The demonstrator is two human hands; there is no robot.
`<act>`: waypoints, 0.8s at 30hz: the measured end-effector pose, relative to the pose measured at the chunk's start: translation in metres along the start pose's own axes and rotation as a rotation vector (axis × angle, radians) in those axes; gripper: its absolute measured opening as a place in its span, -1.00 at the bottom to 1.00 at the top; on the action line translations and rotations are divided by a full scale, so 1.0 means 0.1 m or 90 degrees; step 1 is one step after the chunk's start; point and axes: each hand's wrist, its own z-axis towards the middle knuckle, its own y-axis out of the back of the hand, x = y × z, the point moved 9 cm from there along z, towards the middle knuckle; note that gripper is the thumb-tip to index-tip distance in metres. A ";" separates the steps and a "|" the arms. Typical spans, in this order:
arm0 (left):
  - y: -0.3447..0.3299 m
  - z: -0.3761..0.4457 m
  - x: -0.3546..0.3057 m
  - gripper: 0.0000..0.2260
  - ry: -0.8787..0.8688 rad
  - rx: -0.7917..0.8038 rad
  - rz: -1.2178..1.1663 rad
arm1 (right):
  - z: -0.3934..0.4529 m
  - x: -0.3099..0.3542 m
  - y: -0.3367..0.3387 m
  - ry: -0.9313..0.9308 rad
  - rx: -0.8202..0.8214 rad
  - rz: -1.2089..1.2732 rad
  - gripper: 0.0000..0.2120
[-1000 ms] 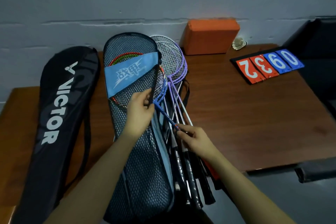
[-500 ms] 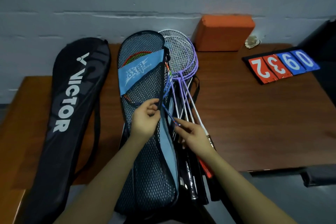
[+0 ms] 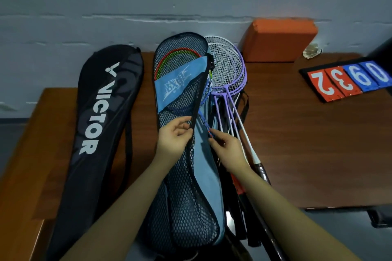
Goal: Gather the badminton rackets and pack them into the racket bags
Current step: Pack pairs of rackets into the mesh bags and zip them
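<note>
- The left hand (image 3: 176, 137) pinches the black zipper edge of the mesh bag (image 3: 184, 186) between thumb and fingers, holding that flap up.
- The right hand (image 3: 228, 150) grips the thin blue shaft of a blue racket (image 3: 204, 122) between its fingertips, just beside the bag's open edge; the head of this racket lies under the mesh.
- The mesh bag is black netting over a light blue lining, with a blue band of white characters across its upper part. It lies lengthwise in the middle of the table (image 3: 307, 144), its wide end toward the back edge and its narrow end hanging past the front edge.
- Inside the wide end, a red and green racket (image 3: 178, 53) shows through the netting.
- Just right of the bag, touching it, lies a fan of purple rackets (image 3: 231, 70) with white strings, heads toward the back edge, shafts running toward the front edge, dark grips partly hidden under the right forearm.
- A black bag (image 3: 99, 133) marked VICTOR lies flat along the left side of the table, beside the mesh bag.
- An orange block (image 3: 277, 40) stands at the back edge against the wall.
- A shuttlecock (image 3: 311, 52) lies right of the block.
- A scoreboard (image 3: 347, 80) with red and blue number cards sits near the right edge.
</note>
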 end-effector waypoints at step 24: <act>-0.63 -1.59 0.45 -0.51 -0.167 0.141 0.492 | -1.37 -0.38 0.53 0.175 0.171 -0.376 -0.49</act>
